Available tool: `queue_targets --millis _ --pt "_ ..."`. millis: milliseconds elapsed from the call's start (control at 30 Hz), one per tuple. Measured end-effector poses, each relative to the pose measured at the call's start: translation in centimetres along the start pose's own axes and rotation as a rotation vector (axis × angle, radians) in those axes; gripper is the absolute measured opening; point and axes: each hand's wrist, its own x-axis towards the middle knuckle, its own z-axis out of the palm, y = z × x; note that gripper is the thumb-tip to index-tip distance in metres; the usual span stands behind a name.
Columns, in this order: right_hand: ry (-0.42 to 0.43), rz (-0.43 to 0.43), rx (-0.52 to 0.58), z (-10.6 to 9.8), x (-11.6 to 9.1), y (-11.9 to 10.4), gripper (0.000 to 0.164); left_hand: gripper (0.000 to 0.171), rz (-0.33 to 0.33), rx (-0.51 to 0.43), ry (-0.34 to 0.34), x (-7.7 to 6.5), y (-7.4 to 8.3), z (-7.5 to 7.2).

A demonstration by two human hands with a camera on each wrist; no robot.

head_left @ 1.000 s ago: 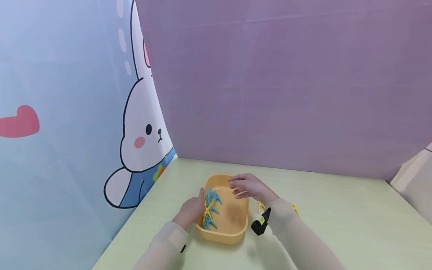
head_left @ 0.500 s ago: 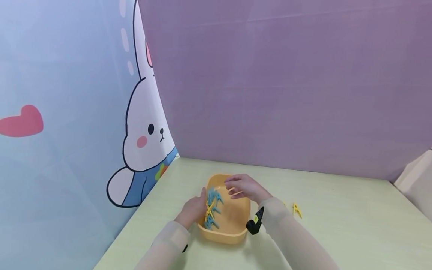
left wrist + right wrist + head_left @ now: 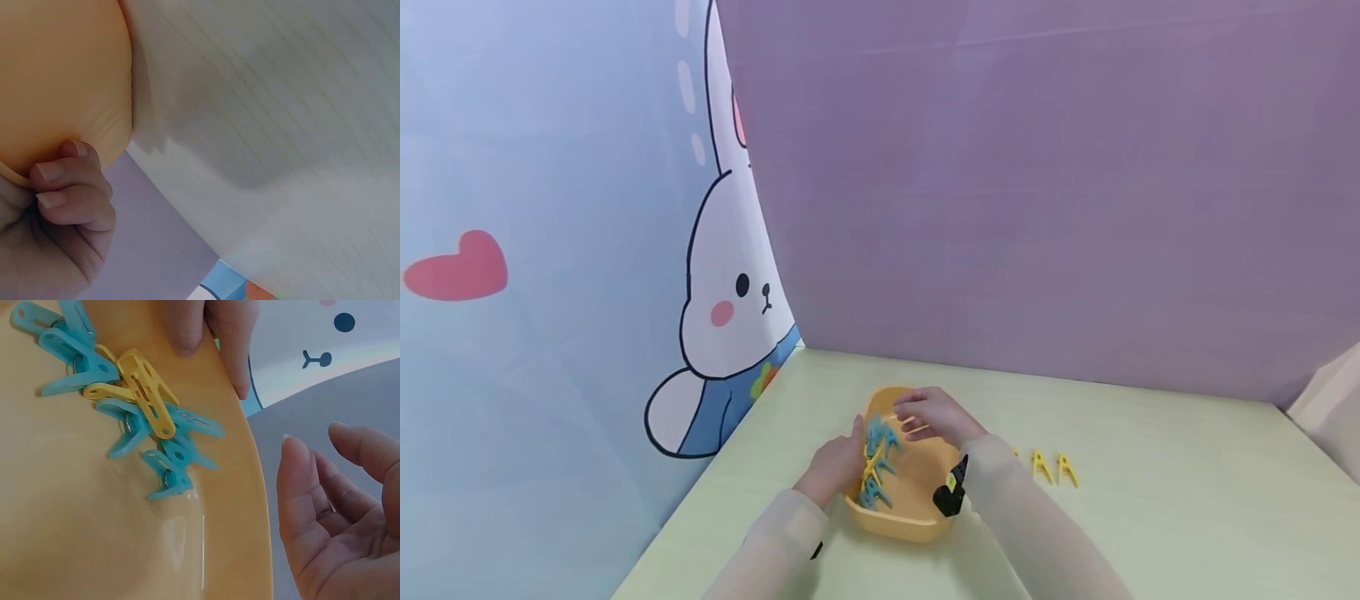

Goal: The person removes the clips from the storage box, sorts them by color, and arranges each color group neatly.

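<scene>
In the head view my left hand [image 3: 835, 462] grips the left rim of a yellow-orange plastic basin [image 3: 917, 483]. The left wrist view shows those fingers [image 3: 75, 203] curled against the basin's outside. Several light-blue clothespins [image 3: 78, 365] lie in a heap along the basin's wall on the left hand's side, mixed with yellow clothespins [image 3: 150, 394]. Over the basin's far right part hovers my right hand [image 3: 938, 415], fingers loosely bent. Its thumb and fingertips are apart with nothing between them in the right wrist view.
On the pale table [image 3: 1157, 467], to the right of the basin, yellow clothespins [image 3: 1041, 465] stand in a row, one partly behind the right sleeve [image 3: 1030, 508]. A purple backdrop [image 3: 1037, 208] rises behind, and a blue rabbit-print sheet [image 3: 550, 375] borders the left.
My right hand has drifted slightly left over the basin, and its sleeve now uncovers more of the yellow clothespins on the table. The left hand keeps its hold on the rim.
</scene>
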Motion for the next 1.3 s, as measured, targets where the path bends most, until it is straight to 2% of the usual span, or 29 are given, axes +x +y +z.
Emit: queue_targets --millis 333,533,667,833,1033,1200,1300 --pt "0.013 0.002 -0.071 0.9 0.7 0.6 0.03 0.067 -0.015 -0.036 -0.004 0.1 0.1 -0.1" --pt "0.001 -0.013 -0.146 1.4 1.1 1.0 0.027 0.065 0.021 0.025 0.035 -0.1 0.4 -0.3" --pt "-0.053 -0.051 -0.239 1.9 1.4 1.2 0.021 0.064 0.047 0.045 0.057 -0.3 0.4 -0.3" --pt "-0.13 -0.077 -0.312 2.5 1.4 0.9 0.016 0.065 0.057 0.046 0.05 -0.3 0.2 -0.3" --pt "-0.107 -0.024 -0.339 2.9 1.5 1.0 0.013 0.065 0.058 0.058 0.056 -0.2 0.0 -0.2" --pt "-0.059 0.064 -0.374 2.9 1.8 1.7 0.01 0.065 0.039 0.053 0.047 -0.3 0.2 -0.2" --pt "-0.051 0.115 -0.356 3.0 1.9 2.1 0.009 0.065 0.034 0.062 0.042 -0.3 0.2 -0.3"
